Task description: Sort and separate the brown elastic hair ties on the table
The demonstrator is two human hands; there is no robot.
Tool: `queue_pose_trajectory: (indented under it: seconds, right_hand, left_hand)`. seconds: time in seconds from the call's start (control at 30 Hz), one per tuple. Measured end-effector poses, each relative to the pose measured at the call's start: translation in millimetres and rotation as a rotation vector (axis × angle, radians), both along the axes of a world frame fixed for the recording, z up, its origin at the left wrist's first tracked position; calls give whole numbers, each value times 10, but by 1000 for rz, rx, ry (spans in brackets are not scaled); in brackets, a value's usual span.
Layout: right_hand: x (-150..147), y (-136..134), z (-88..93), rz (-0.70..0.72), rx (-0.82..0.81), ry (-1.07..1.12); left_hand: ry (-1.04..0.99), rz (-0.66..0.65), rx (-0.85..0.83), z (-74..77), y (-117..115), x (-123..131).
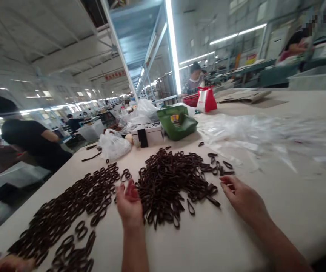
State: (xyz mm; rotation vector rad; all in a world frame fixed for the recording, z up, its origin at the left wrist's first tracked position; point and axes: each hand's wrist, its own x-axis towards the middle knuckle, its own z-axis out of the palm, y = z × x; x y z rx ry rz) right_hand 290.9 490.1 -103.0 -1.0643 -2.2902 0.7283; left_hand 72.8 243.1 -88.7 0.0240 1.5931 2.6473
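A large heap of dark brown loops (pixel 171 181), small stitched strap-like bands, lies in the middle of the table. My left hand (pixel 129 206) is at the heap's left edge, palm turned up, with its fingers loosely curled and apart; I see nothing in it. To the heap's right hovers my right hand (pixel 240 194), fingers slightly bent and thumb apart, close to a few stray loops (pixel 227 166). Whether its fingertips touch them is unclear. Left of my left hand, rounder brown loops (pixel 78 198) spread in a wide band towards the near left edge.
Another person's hand (pixel 13 262) is at the bottom left corner. Behind the heap stand a white plastic bag (pixel 113 145), a black phone (pixel 142 138) against a box (pixel 154 135), and a green bag (pixel 177 124). Clear plastic bags (pixel 253 132) cover the right rear.
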Motion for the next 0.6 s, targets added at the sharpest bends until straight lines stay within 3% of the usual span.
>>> queue_pose_trajectory:
  seconds: [0.13, 0.2, 0.27, 0.37, 0.43, 0.5, 0.6]
  right_hand:
    - [131, 164, -26, -48, 2, -100]
    - [163, 123, -13, 27, -24, -159]
    - [145, 19, 11, 114, -51, -206]
    - [46, -155, 13, 177, -54, -222]
    - [-20, -217, -13, 192, -46, -194]
    - [-57, -225, -41, 217, -58, -137]
    - [-64, -208, -54, 275, -122, 2]
  left_hand:
    - [-111, 47, 326, 96, -274, -158]
    - [-145, -23, 397, 143, -223, -104]
    - [-185, -130, 415, 161, -24, 65]
    - [-177, -355, 236, 126, 337, 417]
    - [-44, -519, 26, 75, 497, 635]
    - [112, -658, -155, 24, 571, 799]
    - [226, -768, -291, -30, 591, 937]
